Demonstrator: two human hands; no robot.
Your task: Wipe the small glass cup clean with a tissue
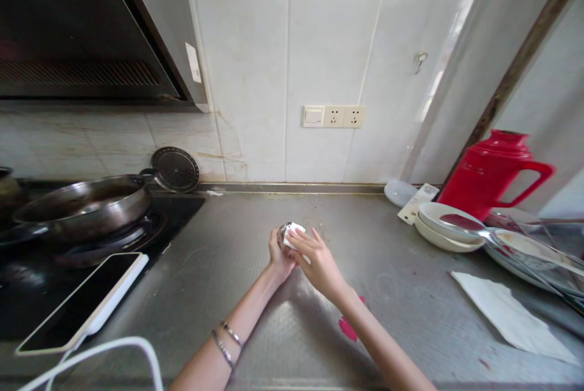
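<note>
In the head view, my left hand [280,260] is wrapped around a small, rounded, dark shiny object [285,234], held up over the metal counter [219,300]. Its exact kind is hard to make out, since fingers hide most of it. A piece of white tissue [292,233] lies against its top and side. The fingers of my right hand [317,257] press that tissue onto the object, with the thumb below. Both hands meet near the middle of the counter.
On the left, a steel pan [91,208] sits on the black stove, with a phone [84,300] and white cable in front. To the right are a red thermos [488,172], stacked bowls [449,242], plates and a flat paper towel [511,315]. A pink patch [348,328] marks the counter.
</note>
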